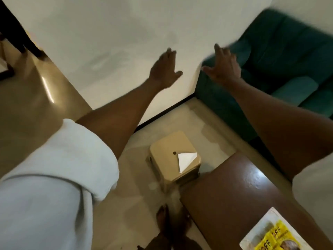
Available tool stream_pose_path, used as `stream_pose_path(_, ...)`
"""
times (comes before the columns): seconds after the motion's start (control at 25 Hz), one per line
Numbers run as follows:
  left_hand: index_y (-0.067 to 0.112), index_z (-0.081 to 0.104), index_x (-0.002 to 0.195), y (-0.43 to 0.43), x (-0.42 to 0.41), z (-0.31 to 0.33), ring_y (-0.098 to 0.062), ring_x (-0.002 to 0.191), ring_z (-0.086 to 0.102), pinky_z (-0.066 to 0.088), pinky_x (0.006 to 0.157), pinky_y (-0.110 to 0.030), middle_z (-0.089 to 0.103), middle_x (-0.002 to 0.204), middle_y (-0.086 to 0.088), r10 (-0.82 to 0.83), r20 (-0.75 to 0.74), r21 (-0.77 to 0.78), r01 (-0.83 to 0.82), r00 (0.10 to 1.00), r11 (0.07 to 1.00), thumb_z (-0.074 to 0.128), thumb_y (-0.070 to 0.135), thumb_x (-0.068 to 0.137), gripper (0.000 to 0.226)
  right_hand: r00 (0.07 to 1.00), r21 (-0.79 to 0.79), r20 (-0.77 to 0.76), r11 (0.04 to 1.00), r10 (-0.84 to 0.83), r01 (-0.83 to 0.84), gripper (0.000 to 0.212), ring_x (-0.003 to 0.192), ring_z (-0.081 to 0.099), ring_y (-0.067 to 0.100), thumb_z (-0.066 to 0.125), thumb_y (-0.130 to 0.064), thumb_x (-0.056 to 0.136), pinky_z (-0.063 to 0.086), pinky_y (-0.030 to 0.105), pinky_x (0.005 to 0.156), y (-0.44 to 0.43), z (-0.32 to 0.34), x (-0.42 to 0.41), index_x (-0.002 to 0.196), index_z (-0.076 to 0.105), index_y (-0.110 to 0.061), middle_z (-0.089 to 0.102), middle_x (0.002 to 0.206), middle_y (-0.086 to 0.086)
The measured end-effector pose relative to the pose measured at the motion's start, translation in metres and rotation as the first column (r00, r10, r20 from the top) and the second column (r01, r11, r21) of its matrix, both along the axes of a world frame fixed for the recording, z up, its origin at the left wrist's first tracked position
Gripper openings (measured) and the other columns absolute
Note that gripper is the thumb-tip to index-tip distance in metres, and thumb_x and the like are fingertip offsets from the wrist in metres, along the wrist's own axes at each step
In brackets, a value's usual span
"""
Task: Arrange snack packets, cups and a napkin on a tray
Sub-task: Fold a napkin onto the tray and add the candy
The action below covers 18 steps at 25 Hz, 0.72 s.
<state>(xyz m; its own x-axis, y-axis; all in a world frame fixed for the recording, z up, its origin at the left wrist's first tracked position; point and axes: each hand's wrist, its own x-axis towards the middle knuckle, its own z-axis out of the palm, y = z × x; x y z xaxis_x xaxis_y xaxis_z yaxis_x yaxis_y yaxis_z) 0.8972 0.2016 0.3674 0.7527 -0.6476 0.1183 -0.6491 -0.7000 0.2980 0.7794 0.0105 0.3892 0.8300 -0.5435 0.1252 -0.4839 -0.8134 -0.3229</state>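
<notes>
Both arms are stretching forward in front of the white wall (108,42). The left hand (165,69) is hanging in the air with its fingers (170,53) spread loosely, released and gripping nothing. The right hand (223,67) is doing the same beside the green sofa (281,56), fingers splayed wide, thumb out, touching nothing. Both hands are slightly blurred.

Below them, the folded white napkin (185,159) is lying on top of a beige stool (162,159) that is standing on the floor just beside the brown counter (225,195). At the counter's near right corner a pale tray (252,235) is sitting, partly cut off, with yellow snack packets (275,231) lying on it.
</notes>
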Motion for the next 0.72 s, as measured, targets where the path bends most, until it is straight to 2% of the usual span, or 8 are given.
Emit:
stream_pose_path(0.2,0.004,0.025,0.159,-0.003,-0.028,-0.17,-0.033,0.155,0.026,0.029,0.124,-0.042,0.021,0.168,-0.019,-0.021,-0.244,0.092,0.045,0.97,0.995,0.061,0.042,0.097,0.08,0.975,0.162,-0.21,0.98,-0.079,0.114,0.093,0.148,0.037,0.038,0.07,-0.05,0.089,0.046,0.059,0.108,0.012,-0.185,-0.003,0.164,0.019,-0.027,0.031,0.166,0.008)
stream_pose_path(0.32,0.005,0.027,0.158,-0.002,-0.053,-0.267,-0.032,0.154,0.03,0.033,0.123,-0.041,0.027,0.166,-0.018,-0.011,-0.35,0.145,0.066,0.937,0.987,0.062,0.043,0.098,0.079,0.952,0.23,-0.3,0.964,-0.057,0.13,0.091,0.15,0.035,0.038,0.068,-0.056,0.09,0.043,0.061,0.11,0.019,-0.291,-0.021,0.163,0.022,-0.026,0.032,0.166,0.008)
stream_pose_path(0.4,0.006,0.025,0.159,0.003,-0.073,-0.324,-0.031,0.155,0.028,0.032,0.124,-0.04,0.025,0.167,-0.016,0.025,-0.433,0.195,0.067,0.901,0.979,0.063,0.043,0.098,0.08,0.936,0.245,-0.351,0.961,-0.036,0.129,0.088,0.145,0.041,0.039,0.067,-0.057,0.09,0.045,0.058,0.107,0.026,-0.35,-0.037,0.161,0.026,-0.024,0.037,0.163,0.009)
stream_pose_path(0.52,0.007,0.022,0.161,0.007,-0.102,-0.387,-0.03,0.156,0.027,0.031,0.124,-0.039,0.024,0.168,-0.015,0.059,-0.499,0.264,0.087,0.864,0.961,0.061,0.043,0.1,0.081,0.906,0.293,-0.422,0.943,-0.021,0.159,0.082,0.142,0.043,0.039,0.066,-0.052,0.093,0.049,0.056,0.102,0.041,-0.413,-0.059,0.16,0.028,-0.023,0.039,0.161,0.009)
stream_pose_path(0.72,0.007,0.033,0.154,0.006,-0.15,-0.476,-0.033,0.14,0.048,0.047,0.109,-0.043,0.041,0.155,-0.015,0.103,-0.635,0.275,0.099,0.765,0.956,0.068,0.035,0.096,0.073,0.844,0.364,-0.529,0.922,0.088,0.132,0.072,0.141,0.042,0.041,0.064,-0.03,0.1,0.05,0.055,0.102,0.063,-0.502,-0.1,0.161,0.028,-0.019,0.037,0.161,0.011)
